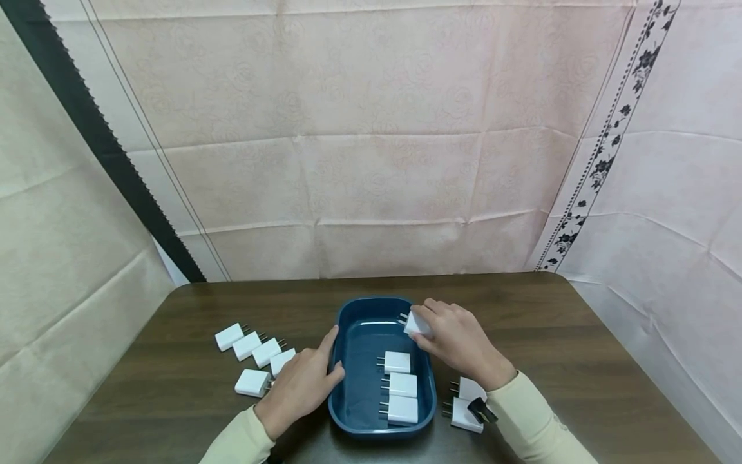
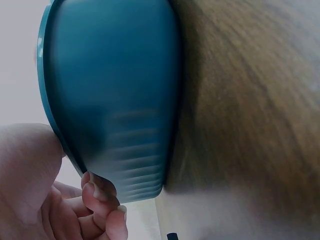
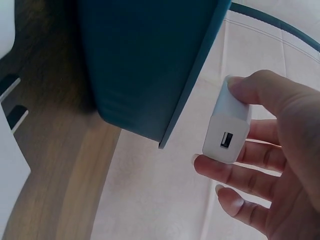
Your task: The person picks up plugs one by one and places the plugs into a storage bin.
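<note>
My right hand (image 1: 458, 338) pinches a white USB charger (image 1: 418, 323) between thumb and fingers, over the right rim of a blue tray (image 1: 362, 422). The charger's prongs point left over the tray. In the right wrist view, the USB port shows on the end of the held charger (image 3: 230, 127). Three white chargers (image 1: 402, 385) lie in a column inside the tray, prongs to the left. My left hand (image 1: 304, 383) holds the tray's left rim, thumb on the edge; the left wrist view shows curled fingertips (image 2: 100, 192) against the outside of the tray (image 2: 115, 75).
Several white chargers (image 1: 253, 383) lie on the wooden table (image 1: 191, 361) left of the tray, partly behind my left hand. Two more chargers (image 1: 466, 415) lie right of the tray beside my right sleeve (image 1: 533, 412). Pale patterned cloth (image 1: 382, 180) hangs behind the table.
</note>
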Available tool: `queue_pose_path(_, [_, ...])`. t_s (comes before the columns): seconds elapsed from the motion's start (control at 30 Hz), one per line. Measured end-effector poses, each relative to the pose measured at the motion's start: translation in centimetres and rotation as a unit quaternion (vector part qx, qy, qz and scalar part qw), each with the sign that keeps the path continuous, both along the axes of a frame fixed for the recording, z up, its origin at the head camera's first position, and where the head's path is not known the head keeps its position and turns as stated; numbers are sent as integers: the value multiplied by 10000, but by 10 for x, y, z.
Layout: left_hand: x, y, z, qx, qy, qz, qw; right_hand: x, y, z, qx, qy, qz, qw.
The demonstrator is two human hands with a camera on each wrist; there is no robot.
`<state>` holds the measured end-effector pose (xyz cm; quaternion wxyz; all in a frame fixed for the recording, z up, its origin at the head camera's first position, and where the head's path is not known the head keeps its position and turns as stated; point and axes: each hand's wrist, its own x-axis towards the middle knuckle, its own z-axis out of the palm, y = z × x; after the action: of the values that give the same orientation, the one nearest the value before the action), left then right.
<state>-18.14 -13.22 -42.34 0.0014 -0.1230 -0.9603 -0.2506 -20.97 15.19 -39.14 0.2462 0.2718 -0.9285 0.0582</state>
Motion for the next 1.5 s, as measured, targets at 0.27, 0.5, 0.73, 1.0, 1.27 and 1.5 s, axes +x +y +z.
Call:
queue_pose_path(0.27, [1, 0, -1, -61, 43, 17, 10000, 0, -6, -3, -23, -131, 137, 9998])
queue_pose_path(0.5, [0, 0, -1, -65, 84, -3, 9999, -1, -9, -7, -13, -427, 204, 9989])
queue_pose_path(0.73, [-1, 0, -1, -101, 75, 12, 9999, -3, -12, -11, 59, -429, 290, 9986])
queue_pose_path(1.0, [0, 0, -1, -78, 57, 24, 10000, -5, -15, -17, 125, -499, 368, 9980])
queue_pose_path(1.27, [-1, 1, -1, -98, 55, 36, 9999, -7, -14, -20, 125, -667, 305, 9972])
queue_pose_path(1.5, [0, 1, -1, -99, 48, 42, 9999, -8, -13, -21, 156, -876, 249, 9957])
